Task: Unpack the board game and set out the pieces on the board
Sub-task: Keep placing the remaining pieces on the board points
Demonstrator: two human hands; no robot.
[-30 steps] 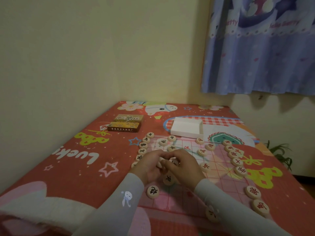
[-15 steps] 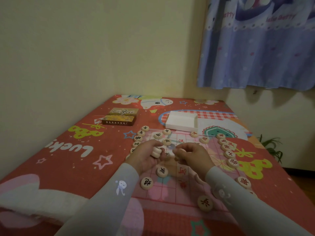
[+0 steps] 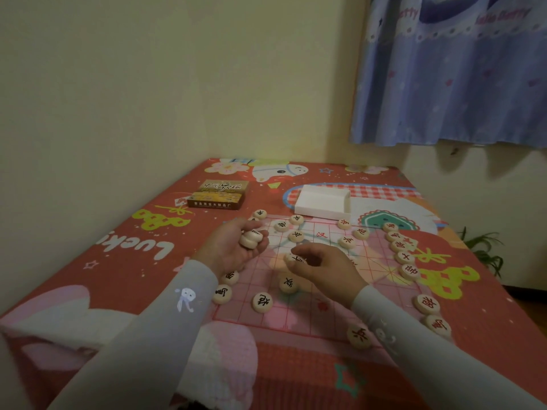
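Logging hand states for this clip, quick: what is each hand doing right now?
Left hand: curled round a small stack of wooden pieces, above the board's left edge.
Right hand: pinching one wooden piece over the board.

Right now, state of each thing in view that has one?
left hand: grip curled round a small stack of pieces
right hand: pinches one piece over the board
white tray: open, nothing visible inside
printed box: closed, flat on the cloth
curtain: drawn
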